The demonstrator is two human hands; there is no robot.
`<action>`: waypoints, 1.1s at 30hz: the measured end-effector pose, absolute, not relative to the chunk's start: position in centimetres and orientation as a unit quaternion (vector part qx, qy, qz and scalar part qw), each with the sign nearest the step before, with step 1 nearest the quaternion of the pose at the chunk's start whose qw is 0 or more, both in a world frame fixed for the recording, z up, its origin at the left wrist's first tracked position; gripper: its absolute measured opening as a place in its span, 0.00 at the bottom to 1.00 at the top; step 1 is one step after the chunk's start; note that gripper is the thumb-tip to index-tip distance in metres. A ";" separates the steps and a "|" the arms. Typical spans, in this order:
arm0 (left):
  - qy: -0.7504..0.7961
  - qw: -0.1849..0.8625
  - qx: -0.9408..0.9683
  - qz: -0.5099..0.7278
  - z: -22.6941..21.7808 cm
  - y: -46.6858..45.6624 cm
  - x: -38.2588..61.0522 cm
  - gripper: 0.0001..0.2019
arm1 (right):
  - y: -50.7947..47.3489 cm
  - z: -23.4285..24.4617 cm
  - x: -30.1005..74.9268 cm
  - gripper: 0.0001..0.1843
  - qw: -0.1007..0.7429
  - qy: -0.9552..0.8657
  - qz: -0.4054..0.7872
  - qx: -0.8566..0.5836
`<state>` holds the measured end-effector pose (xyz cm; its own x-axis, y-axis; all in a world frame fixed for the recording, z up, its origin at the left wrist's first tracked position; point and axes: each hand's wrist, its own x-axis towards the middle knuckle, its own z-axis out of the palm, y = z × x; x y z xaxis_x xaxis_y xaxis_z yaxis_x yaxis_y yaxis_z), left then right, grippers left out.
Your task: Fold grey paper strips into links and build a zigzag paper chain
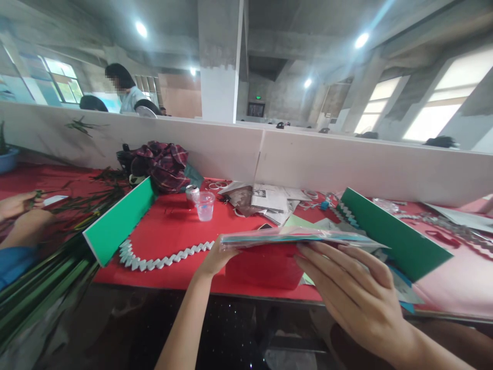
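A flat stack of coloured paper sheets in a clear plastic sleeve (pixel 285 236) is held nearly edge-on above the front of the red table. My left hand (pixel 222 255) is closed around its left end, the fingers mostly hidden behind it. My right hand (pixel 350 288) grips the near right side, with long fingers pressed together against it and the thumb not clearly visible. Under the stack shows a darker red panel (pixel 264 267); whether it belongs to the stack I cannot tell. A chain of folded whitish paper (pixel 165 259) curves across the table to the left of my left hand.
Green dividers stand at left (pixel 123 221) and right (pixel 396 236). Behind are a can (pixel 192 195), a plastic cup (pixel 205 208), papers (pixel 271 198) and a plaid cloth (pixel 165 164). At far left, another person's hands (pixel 26 213) are above long green leaves (pixel 46 288).
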<state>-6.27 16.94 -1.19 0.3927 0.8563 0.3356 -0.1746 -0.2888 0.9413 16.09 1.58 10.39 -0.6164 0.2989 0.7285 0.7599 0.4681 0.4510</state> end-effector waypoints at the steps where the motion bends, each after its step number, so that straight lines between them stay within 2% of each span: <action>1: 0.260 0.543 0.637 0.481 -0.9 16.8 -6.1 0.17 | 1.5 10.3 16.1 0.16 0.286 -0.807 -0.398 -0.330; 14: 0.253 0.556 0.617 0.496 0.2 16.3 -5.5 0.17 | 1.4 9.4 16.5 0.19 0.276 -0.817 -0.377 -0.337; 23: 0.257 0.541 0.622 0.505 -0.7 16.8 -5.6 0.15 | 1.4 9.5 16.2 0.20 0.263 -0.811 -0.371 -0.368; 33: 0.267 0.559 0.597 0.509 -0.2 16.4 -5.4 0.17 | 1.6 9.7 15.8 0.20 0.279 -0.804 -0.369 -0.373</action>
<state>-5.40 16.39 -0.25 0.3390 0.8880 0.3107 -0.2510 -0.2329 0.9396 15.81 1.58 9.66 -0.5665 0.3931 0.7243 0.8055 0.4498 0.3859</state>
